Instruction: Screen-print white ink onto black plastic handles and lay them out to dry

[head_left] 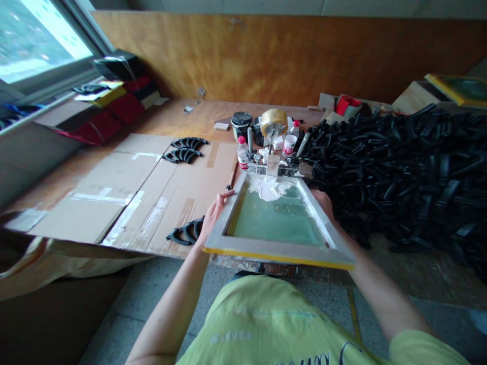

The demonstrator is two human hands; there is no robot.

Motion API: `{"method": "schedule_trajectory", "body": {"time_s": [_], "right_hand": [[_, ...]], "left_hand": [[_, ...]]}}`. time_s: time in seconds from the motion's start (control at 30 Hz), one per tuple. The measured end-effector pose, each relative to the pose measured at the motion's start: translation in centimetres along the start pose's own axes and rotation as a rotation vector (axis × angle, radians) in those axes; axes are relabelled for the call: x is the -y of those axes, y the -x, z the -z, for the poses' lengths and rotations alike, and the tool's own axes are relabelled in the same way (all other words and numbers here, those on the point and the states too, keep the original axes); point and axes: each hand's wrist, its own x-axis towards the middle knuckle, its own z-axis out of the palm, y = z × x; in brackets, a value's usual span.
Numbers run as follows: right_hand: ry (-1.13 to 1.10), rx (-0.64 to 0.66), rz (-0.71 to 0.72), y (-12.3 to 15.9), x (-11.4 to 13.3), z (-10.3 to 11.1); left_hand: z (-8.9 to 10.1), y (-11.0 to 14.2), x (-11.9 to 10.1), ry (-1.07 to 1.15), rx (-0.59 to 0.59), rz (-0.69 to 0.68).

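Over workbench (163,119) | screen frame (278,223) between left hand (213,214) and right hand (323,203) | cannot tell either grip

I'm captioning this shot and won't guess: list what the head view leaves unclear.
Head view:
Right hand: fingertips hidden behind the screen-printing frame.
Whatever lies under that frame: covered.
Nearer red-capped bottle: label lettering too small.
Green shirt: lowest lettering cut off by bottom edge.
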Motion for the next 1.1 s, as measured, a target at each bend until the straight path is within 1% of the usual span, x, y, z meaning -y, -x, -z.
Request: {"method": "schedule_trajectory", "body": {"time_s": [0.07,0.1,0.13,0.17,0.23,0.27,0.33,0.4,0.43,0.47,0.57,0.63,0.67,0.7,0.73,0.8,0.87,0.93,1.0,1.03,1.1], "right_hand": [[0.082,-0.157,-0.058,-2.3,-0.1,1.3],[0.136,-0.202,-0.046,-3.6,0.4,1.4],[0.181,-0.206,-0.004,-5.0,1.3,1.1],[0.217,-0.172,0.057,-6.3,2.5,0.5],[0.268,-0.043,0.166,-8.6,4.8,-1.0],[0.292,0.022,0.188,-9.2,5.8,-1.9],[0.339,0.143,0.171,-9.5,7.1,-3.2],[0.369,0.239,0.14,-8.3,7.6,-3.9],[0.372,0.276,0.15,-7.3,7.6,-4.0],[0.366,0.307,0.19,-6.3,7.5,-3.8],[0.305,0.398,0.414,-3.7,7.2,-2.5],[0.254,0.465,0.508,-3.3,7.2,-1.7],[0.23,0.482,0.515,-3.5,7.3,-1.4],[0.213,0.473,0.495,-3.8,7.4,-1.4],[0.203,0.432,0.458,-4.0,7.5,-1.6],[0.206,0.309,0.394,-4.1,7.7,-2.3],[0.206,0.227,0.403,-3.2,7.6,-3.1],[0.168,0.235,0.461,-2.0,7.3,-3.5],[0.116,0.276,0.485,-1.5,7.0,-3.2],[0.1,0.285,0.468,-1.8,7.0,-3.0],[0.097,0.259,0.388,-3.6,7.1,-2.6]], "left_hand": [[0.6,1.0,2.3,-0.103,0.008,0.072],[0.7,1.3,3.5,-0.137,0.001,0.099],[0.7,1.5,4.8,-0.155,-0.005,0.129],[0.6,1.5,6.0,-0.167,-0.007,0.162],[0.4,1.4,8.0,-0.193,-0.006,0.217],[0.3,1.2,8.8,-0.205,-0.001,0.233],[0.3,1.0,9.7,-0.211,0.013,0.234],[0.4,0.8,10.1,-0.202,0.029,0.22],[0.5,0.8,10.3,-0.201,0.035,0.216],[0.6,0.8,10.4,-0.2,0.038,0.214],[0.8,0.7,10.7,-0.197,0.043,0.207],[0.8,0.7,10.8,-0.199,0.034,0.2],[0.8,0.7,10.8,-0.199,0.029,0.197],[0.8,0.7,10.7,-0.196,0.026,0.195],[0.7,0.8,10.7,-0.192,0.026,0.195],[0.7,0.8,10.5,-0.174,0.035,0.202],[0.7,0.8,10.4,-0.153,0.044,0.216],[0.7,0.8,10.3,-0.141,0.047,0.224],[0.7,0.9,10.1,-0.139,0.046,0.233],[0.7,0.9,9.9,-0.139,0.044,0.242],[0.8,1.0,9.1,-0.139,0.042,0.266]]}}
